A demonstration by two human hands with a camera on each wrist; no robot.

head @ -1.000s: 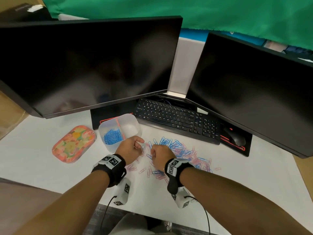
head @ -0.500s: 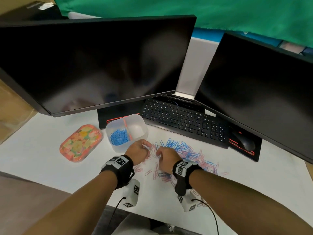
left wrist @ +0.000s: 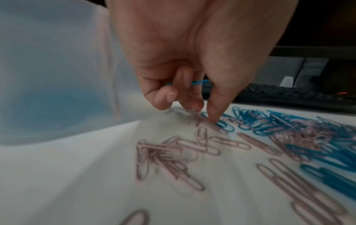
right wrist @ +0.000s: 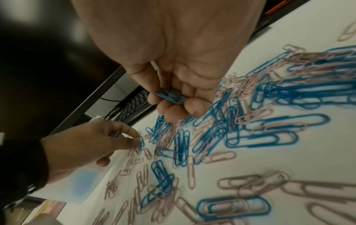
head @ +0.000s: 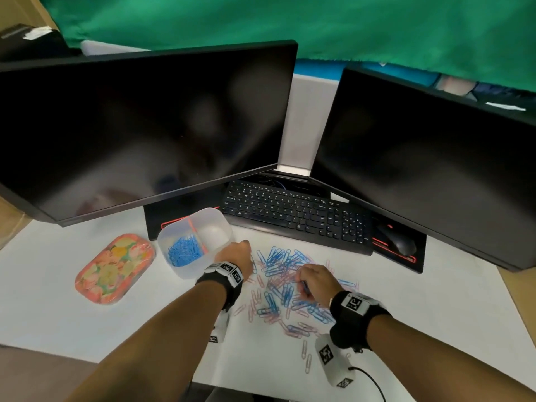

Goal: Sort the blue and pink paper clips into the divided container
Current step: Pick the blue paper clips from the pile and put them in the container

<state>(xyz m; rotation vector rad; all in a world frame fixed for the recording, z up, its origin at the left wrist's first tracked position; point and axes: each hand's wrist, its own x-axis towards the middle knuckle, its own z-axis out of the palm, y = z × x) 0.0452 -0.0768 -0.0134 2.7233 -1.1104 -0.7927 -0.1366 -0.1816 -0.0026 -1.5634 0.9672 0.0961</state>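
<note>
Your left hand (head: 235, 256) sits at the left edge of the mixed heap of paper clips (head: 285, 281), just right of the divided container (head: 195, 242), with its curled fingers (left wrist: 182, 85) trapping one blue clip (left wrist: 198, 82) against the palm while the forefinger tip presses down on another blue clip lying on the white desk (head: 435, 300). Your right hand (head: 314, 281) hovers over the near right part of the heap, thumb and curled fingers pinching a small bundle of blue clips (right wrist: 169, 96) (how many, the blur does not let you count). The container stands on the desk at the far left of the heap; its left compartment holds a pile of sorted blue clips (head: 184, 250), and its right compartment shows only pale plastic from the head view. Pink and blue clips lie tangled together between your two hands, with looser pink ones scattered on the near side toward you. A floral tray (head: 113, 268) lies left of the container, apart from it. Beyond the heap are a black keyboard (head: 295, 216), a mouse (head: 398, 242) at far right, and two dark monitors (head: 150, 126).
</note>
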